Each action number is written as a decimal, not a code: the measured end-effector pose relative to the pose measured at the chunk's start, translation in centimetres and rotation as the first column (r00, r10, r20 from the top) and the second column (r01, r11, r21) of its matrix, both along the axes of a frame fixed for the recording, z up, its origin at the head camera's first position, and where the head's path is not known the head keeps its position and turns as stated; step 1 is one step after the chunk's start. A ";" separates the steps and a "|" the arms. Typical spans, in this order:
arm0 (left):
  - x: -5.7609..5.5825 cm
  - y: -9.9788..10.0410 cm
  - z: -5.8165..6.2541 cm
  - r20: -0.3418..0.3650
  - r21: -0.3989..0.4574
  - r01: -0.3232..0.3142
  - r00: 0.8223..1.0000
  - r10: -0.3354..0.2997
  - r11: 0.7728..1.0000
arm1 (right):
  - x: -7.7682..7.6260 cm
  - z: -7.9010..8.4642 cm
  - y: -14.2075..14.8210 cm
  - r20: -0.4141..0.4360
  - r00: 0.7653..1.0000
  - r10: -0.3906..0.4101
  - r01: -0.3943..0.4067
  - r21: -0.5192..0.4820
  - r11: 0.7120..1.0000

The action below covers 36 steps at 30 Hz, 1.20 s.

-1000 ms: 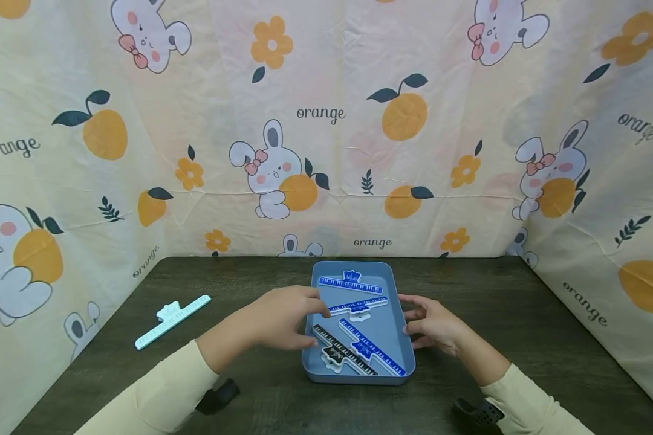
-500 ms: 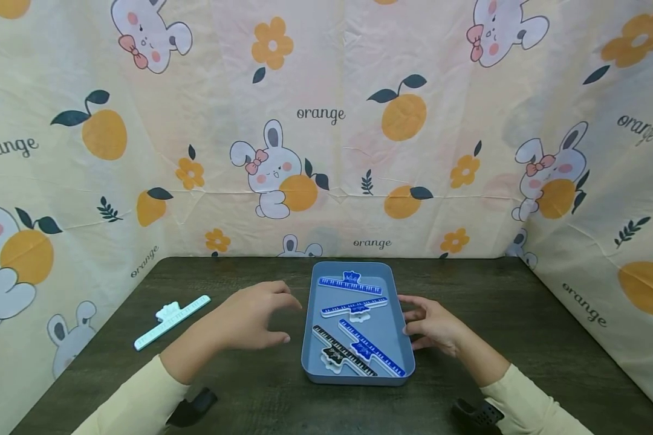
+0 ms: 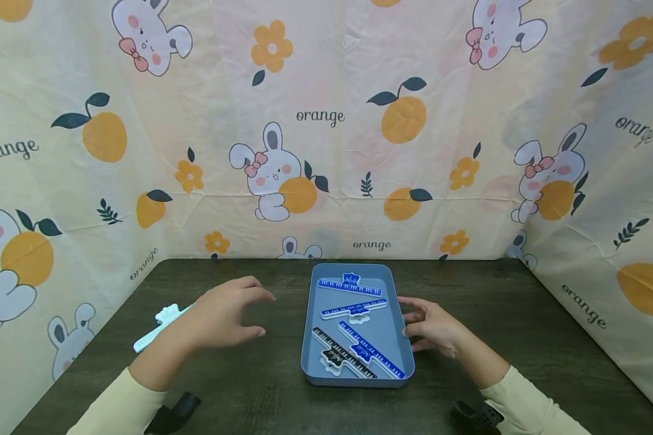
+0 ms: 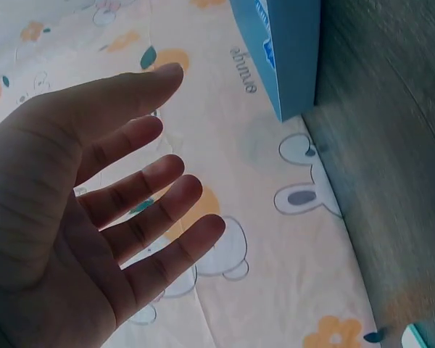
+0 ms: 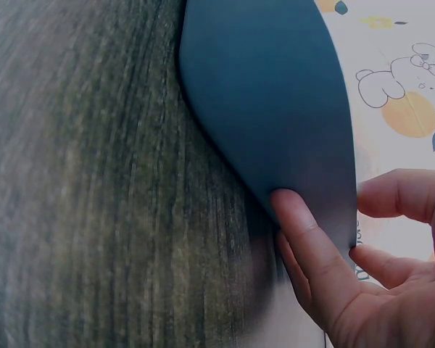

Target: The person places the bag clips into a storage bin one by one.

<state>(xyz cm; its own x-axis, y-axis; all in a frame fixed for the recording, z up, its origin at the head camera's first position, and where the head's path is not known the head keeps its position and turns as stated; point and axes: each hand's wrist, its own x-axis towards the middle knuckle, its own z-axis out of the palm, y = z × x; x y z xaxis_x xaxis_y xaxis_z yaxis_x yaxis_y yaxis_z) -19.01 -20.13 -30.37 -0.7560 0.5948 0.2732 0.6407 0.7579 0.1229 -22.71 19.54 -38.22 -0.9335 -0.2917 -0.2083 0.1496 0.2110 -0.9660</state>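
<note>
My left hand (image 3: pixel 217 317) hovers over the table left of the tray, fingers spread and holding nothing. Its forearm overlaps part of a pale mint long clip (image 3: pixel 168 314); a tip of this clip (image 4: pixel 415 338) shows in the left wrist view. My right hand (image 3: pixel 435 326) touches the right wall of a blue-grey rectangular tray (image 3: pixel 311 362), fingertips against the outer side and at the rim (image 5: pixel 348 145). Inside the tray lie three blue long clips with piano-key print, among them one at the back (image 3: pixel 350 287), and a black one (image 3: pixel 340 353) at the front left.
The dark wood-grain table (image 3: pixel 283 399) ends against a cream cloth backdrop (image 3: pixel 348 151) printed with rabbits and oranges, which also closes in the left and right sides. Black straps (image 3: pixel 174 414) sit near both sleeve cuffs.
My left hand has drawn back from over the tray's left side, moving left toward the mint clip. My right hand and the tray stay in place.
</note>
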 end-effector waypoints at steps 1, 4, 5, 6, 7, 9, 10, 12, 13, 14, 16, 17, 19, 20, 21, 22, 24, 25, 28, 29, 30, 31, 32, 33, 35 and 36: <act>0.1 -0.2 0.0 -0.003 0.001 -0.009 1.000 0.009 1.000 | 0.0 0.0 0.0 0.000 1.000 0.000 0.000 0.000 1.000; 0.2 -0.9 0.1 -0.006 0.006 -0.036 0.999 0.036 0.999 | 0.1 0.0 0.0 -0.004 1.000 -0.001 0.001 0.000 1.000; 0.3 -1.2 0.1 -0.007 0.006 -0.045 0.999 0.045 0.999 | 0.1 0.0 -0.1 -0.005 1.000 -0.003 0.003 0.001 1.000; 0.3 -1.4 0.1 -0.007 0.006 -0.053 0.999 0.053 0.999 | 0.1 0.0 -0.1 -0.006 1.000 -0.004 0.004 0.004 1.000; 0.3 -1.7 0.0 -0.006 0.008 -0.060 0.998 0.060 0.998 | 0.1 0.0 -0.1 -0.008 1.000 -0.005 0.005 0.005 1.000; 0.4 -2.2 -0.1 -0.007 0.014 -0.073 0.997 0.073 0.997 | 0.1 0.0 0.0 -0.009 1.000 -0.004 0.004 0.006 1.000; 0.4 -2.5 -0.1 -0.012 0.013 -0.080 0.997 0.080 0.997 | 0.1 0.0 0.0 -0.009 1.000 -0.003 0.003 0.007 1.000; 0.5 -3.1 -0.2 -0.024 0.013 -0.095 0.995 0.095 0.995 | 0.1 0.0 0.0 -0.010 1.000 -0.003 0.003 0.009 1.000; 0.6 -3.4 -0.2 -0.029 0.012 -0.104 0.994 0.104 0.995 | 0.1 -0.1 0.0 -0.010 1.000 -0.004 0.004 0.009 1.000; 0.6 -3.7 -0.1 -0.032 0.010 -0.116 0.993 0.116 0.993 | 0.1 -0.1 0.0 -0.011 1.000 -0.004 0.004 0.010 1.000; 0.7 -4.3 -0.1 -0.037 0.003 -0.138 0.990 0.138 0.990 | 0.1 -0.1 0.0 -0.012 1.000 -0.004 0.004 0.011 1.000; 0.8 -4.5 0.0 -0.037 0.002 -0.151 0.988 0.151 0.988 | 0.1 -0.1 0.0 -0.012 1.000 -0.004 0.004 0.011 1.000; 0.8 -5.1 0.0 -0.034 0.003 -0.175 0.984 0.175 0.985 | 0.1 -0.1 0.0 -0.013 1.000 -0.003 0.003 0.009 1.000; 0.8 -5.4 0.0 -0.035 0.004 -0.185 0.982 0.185 0.983 | 0.1 -0.1 0.0 -0.013 1.000 -0.002 0.002 0.009 1.000; 0.8 -5.7 -0.1 -0.039 0.006 -0.192 0.981 0.193 0.981 | 0.1 -0.1 0.1 -0.013 1.000 -0.001 0.001 0.008 1.000; 0.8 -6.0 -0.2 -0.041 0.012 -0.201 0.979 0.201 0.980 | 0.1 -0.1 0.0 -0.013 1.000 -0.001 0.001 0.009 1.000; 0.6 -6.6 -0.4 -0.042 0.017 -0.213 0.976 0.213 0.977 | 0.1 -0.1 0.0 -0.011 1.000 0.000 0.000 0.009 1.000; 0.5 -6.9 -0.5 -0.043 0.018 -0.218 0.975 0.219 0.976 | 0.1 -0.1 0.0 -0.010 1.000 0.001 -0.001 0.009 1.000; 0.4 -7.7 -0.8 -0.041 0.028 -0.236 0.971 0.237 0.971 | 0.1 -0.1 0.0 -0.011 1.000 0.002 -0.002 0.008 1.000; 0.3 -8.0 -0.9 -0.041 0.029 -0.241 0.969 0.242 0.970 | 0.1 -0.1 0.0 -0.012 1.000 0.003 -0.003 0.007 1.000; 0.3 -8.2 -1.0 -0.044 0.031 -0.246 0.968 0.247 0.969 | 0.1 -0.1 0.0 -0.013 1.000 0.004 -0.004 0.007 1.000; 0.3 -8.4 -1.2 -0.046 0.035 -0.248 0.967 0.250 0.968 | 0.1 -0.1 0.1 -0.014 1.000 0.006 -0.006 0.007 1.000; 0.2 -8.7 -1.3 -0.047 0.037 -0.253 0.966 0.254 0.967 | 0.1 -0.1 0.1 -0.015 1.000 0.008 -0.008 0.006 1.000; 0.2 -8.9 -1.5 -0.049 0.038 -0.257 0.965 0.259 0.966 | 0.1 -0.1 0.1 -0.016 1.000 0.011 -0.011 0.006 1.000; 0.0 -9.3 -1.8 -0.047 0.040 -0.269 0.962 0.270 0.962 | 0.1 -0.1 0.1 -0.019 1.000 0.017 -0.017 0.004 1.000; -0.2 -9.5 -1.9 -0.045 0.044 -0.277 0.959 0.279 0.960 | 0.1 -0.1 0.1 -0.020 1.000 0.019 -0.019 0.003 1.000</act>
<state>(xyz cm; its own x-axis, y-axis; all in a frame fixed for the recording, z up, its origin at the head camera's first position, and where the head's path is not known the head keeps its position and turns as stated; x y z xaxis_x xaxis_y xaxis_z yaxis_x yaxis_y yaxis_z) -19.17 -29.68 -32.32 -0.8748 0.3522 0.3328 0.4116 0.9025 0.1269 -22.65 19.63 -38.36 -0.9317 -0.3089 -0.1909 0.1265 0.2168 -0.9680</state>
